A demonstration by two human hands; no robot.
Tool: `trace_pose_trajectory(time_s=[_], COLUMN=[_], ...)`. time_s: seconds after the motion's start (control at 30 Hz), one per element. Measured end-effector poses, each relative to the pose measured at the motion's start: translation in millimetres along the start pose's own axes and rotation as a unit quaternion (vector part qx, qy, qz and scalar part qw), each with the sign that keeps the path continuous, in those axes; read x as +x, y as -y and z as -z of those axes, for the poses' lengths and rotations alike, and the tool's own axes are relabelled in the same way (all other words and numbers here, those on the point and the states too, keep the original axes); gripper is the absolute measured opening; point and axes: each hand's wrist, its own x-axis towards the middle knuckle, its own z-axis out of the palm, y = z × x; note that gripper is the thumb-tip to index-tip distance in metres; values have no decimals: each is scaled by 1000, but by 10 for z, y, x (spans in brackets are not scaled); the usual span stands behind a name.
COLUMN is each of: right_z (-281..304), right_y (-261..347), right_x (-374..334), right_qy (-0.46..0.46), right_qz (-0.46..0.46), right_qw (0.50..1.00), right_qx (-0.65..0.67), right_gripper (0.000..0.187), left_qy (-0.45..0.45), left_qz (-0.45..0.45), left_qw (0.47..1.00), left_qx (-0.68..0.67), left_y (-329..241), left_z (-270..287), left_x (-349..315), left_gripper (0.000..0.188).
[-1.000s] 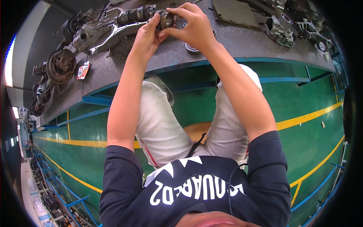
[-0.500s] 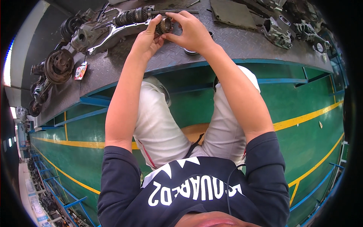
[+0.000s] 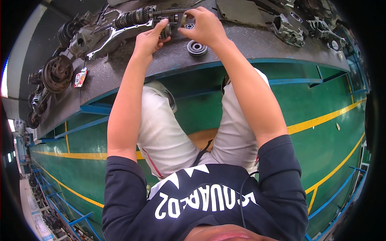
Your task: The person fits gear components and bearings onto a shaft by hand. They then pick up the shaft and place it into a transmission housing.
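– Left hand (image 3: 149,43) has thumb and fingers curled snugly round a gear (image 3: 167,31), on the near side of the shaft (image 3: 134,18)!
– And the right hand (image 3: 207,28)?
– Thumb and fingers slightly parted, pinching a ring (image 3: 183,20) just right of the gear. The two are apart!
– Which step, then?
– Working ring and gear as a pair, I'd judge; joining or parting, can't tell.
– Next move?
– Calls for a steady left grip, ring square to gear, clear of that disc (image 3: 197,47) on the bench (image 3: 250,41).

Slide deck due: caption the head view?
Left hand holding a gear, right hand pinching a brassy part, over a bench.
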Motion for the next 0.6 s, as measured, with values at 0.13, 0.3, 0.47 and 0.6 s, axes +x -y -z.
trace_pose_trajectory(time_s=[0.13, 0.3, 0.47, 0.6], right_z=[32, 225, 364, 532], right_y=[-282, -515, -723, -855], right_x=[-23, -18, -138, -172], right_qy=[-3, 98, 135, 199], right_qz=[-50, -153, -152, -169], right_qw=[995, 977, 960, 946], right_qx=[-82, -111, -190, -191], right_gripper=[56, 56, 62, 63], left_qy=[-81, 10, 44, 40], left_qz=[-204, -157, -162, -188], left_qw=[840, 793, 796, 794], left_qx=[496, 589, 582, 577], left_y=[90, 133, 202, 272], left_z=[11, -30, 16, 37], left_x=[-18, -60, 56, 71], left_gripper=[78, 75, 76, 78])
